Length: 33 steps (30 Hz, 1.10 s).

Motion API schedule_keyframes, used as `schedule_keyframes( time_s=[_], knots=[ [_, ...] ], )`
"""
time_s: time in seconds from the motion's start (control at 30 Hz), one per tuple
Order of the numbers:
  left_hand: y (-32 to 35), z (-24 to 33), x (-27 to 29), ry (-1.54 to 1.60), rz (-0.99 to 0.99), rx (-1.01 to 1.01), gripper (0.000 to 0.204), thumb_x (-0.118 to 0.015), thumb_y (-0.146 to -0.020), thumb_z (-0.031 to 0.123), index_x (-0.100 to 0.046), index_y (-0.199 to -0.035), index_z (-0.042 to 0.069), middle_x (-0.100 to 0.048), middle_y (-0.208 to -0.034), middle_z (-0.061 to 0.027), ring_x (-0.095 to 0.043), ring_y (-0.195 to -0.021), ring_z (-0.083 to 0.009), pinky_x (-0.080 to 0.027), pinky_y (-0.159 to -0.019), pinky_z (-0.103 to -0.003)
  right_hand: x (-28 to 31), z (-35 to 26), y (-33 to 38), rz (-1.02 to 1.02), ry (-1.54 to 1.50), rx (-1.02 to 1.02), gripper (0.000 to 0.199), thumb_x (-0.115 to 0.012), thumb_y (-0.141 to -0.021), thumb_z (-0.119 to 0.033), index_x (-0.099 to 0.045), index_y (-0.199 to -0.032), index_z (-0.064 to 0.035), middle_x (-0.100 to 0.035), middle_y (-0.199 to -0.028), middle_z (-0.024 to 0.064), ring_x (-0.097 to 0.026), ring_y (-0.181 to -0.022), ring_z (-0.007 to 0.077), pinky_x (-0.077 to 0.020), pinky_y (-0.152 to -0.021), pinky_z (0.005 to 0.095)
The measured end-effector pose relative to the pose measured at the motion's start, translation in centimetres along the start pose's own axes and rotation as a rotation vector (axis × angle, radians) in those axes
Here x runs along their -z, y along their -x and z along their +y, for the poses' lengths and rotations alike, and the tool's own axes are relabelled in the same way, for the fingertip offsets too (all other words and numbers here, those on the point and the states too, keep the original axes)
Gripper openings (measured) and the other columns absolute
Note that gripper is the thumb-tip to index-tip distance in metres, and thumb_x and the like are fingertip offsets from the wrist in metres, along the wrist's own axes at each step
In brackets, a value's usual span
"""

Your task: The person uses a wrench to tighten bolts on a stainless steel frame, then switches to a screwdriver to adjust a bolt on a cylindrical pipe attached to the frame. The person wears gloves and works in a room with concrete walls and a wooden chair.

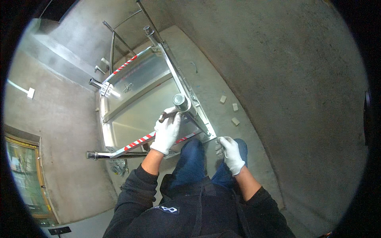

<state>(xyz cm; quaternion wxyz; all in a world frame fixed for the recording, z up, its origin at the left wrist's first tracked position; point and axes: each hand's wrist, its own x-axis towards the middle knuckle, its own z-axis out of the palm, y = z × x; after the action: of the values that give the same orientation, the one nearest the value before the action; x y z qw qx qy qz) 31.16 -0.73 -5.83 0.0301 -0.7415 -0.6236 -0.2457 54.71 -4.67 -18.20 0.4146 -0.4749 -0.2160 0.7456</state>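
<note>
My left hand [167, 133], in a white glove, is closed round a dark, short bar-like piece [168, 116] at an upright shiny metal tube [180, 102]. What tool or fitting the dark piece is, I cannot tell. The tube stands at the near right part of a metal frame with a platform [145, 104], whose side bars carry red and white striped tape [139, 141]. Over my right knee is my right hand [231, 154], also white-gloved, its fingers curled near the frame's near right corner [209, 137]. Whatever it may hold is hidden.
Several small pale blocks [235, 107] lie on the floor right of the frame, beside a concrete wall [293, 79]. More metal tubes [115, 33] rise at the far end. A clear bag [118, 166] lies near the left corner. A wood-framed window [27, 174] is at left.
</note>
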Motion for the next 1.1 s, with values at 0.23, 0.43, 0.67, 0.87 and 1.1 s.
schedule_keyframes(
  time_s=[0.23,0.43,0.67,0.87,1.1],
  knots=[
    [-0.4,1.2,0.8,-0.035,-0.168,0.149,0.020,-0.054,-0.090,0.018,-0.060,-0.106,0.008,-0.061,-0.105,-0.0137,-0.062,-0.087,-0.0331,-0.051,-0.072,-0.041,-1.2,-0.3,0.3,-0.047,-0.022,-0.008,0.021,-0.058,-0.089,-0.023,-0.058,-0.090,-0.0021,-0.062,-0.068,0.0069,-0.057,-0.049,0.0112,-0.0454,-0.045,0.0222],
    [-1.1,0.3,2.6,-0.097,-0.312,0.012,0.020,-0.057,-0.085,0.014,-0.061,-0.103,0.007,-0.061,-0.100,-0.0132,-0.061,-0.082,-0.0326,-0.051,-0.072,-0.041,0.0,0.4,0.1,-0.026,-0.035,-0.002,0.020,-0.057,-0.090,-0.025,-0.059,-0.090,-0.0042,-0.062,-0.068,0.0054,-0.056,-0.048,0.0105,-0.0445,-0.044,0.0218],
    [-2.7,-0.4,1.6,0.088,-0.235,0.153,0.016,-0.057,-0.088,0.020,-0.057,-0.091,0.004,-0.060,-0.090,-0.0190,-0.058,-0.083,-0.0386,-0.045,-0.071,-0.046,0.1,0.3,0.1,-0.011,0.006,-0.019,0.024,-0.057,-0.089,-0.029,-0.059,-0.090,-0.0049,-0.062,-0.066,0.0048,-0.055,-0.048,0.0098,-0.0432,-0.044,0.0214],
    [-2.7,-0.5,0.5,0.165,-0.152,0.075,0.019,-0.055,-0.089,0.021,-0.057,-0.100,0.006,-0.061,-0.093,-0.0183,-0.058,-0.087,-0.0385,-0.046,-0.074,-0.045,-0.5,-0.1,0.2,-0.029,0.023,0.002,0.026,-0.057,-0.089,-0.029,-0.058,-0.090,-0.0030,-0.061,-0.066,0.0058,-0.055,-0.049,0.0100,-0.0437,-0.045,0.0219],
    [-2.8,-0.5,0.4,0.279,-0.275,0.315,0.019,-0.058,-0.087,0.020,-0.062,-0.095,0.003,-0.064,-0.085,-0.0181,-0.061,-0.082,-0.0367,-0.046,-0.071,-0.042,-5.1,-3.6,-0.3,-0.108,-0.010,0.079,0.026,-0.050,-0.093,-0.028,-0.057,-0.097,-0.0034,-0.062,-0.071,0.0064,-0.056,-0.052,0.0102,-0.0438,-0.046,0.0212]
  ],
)
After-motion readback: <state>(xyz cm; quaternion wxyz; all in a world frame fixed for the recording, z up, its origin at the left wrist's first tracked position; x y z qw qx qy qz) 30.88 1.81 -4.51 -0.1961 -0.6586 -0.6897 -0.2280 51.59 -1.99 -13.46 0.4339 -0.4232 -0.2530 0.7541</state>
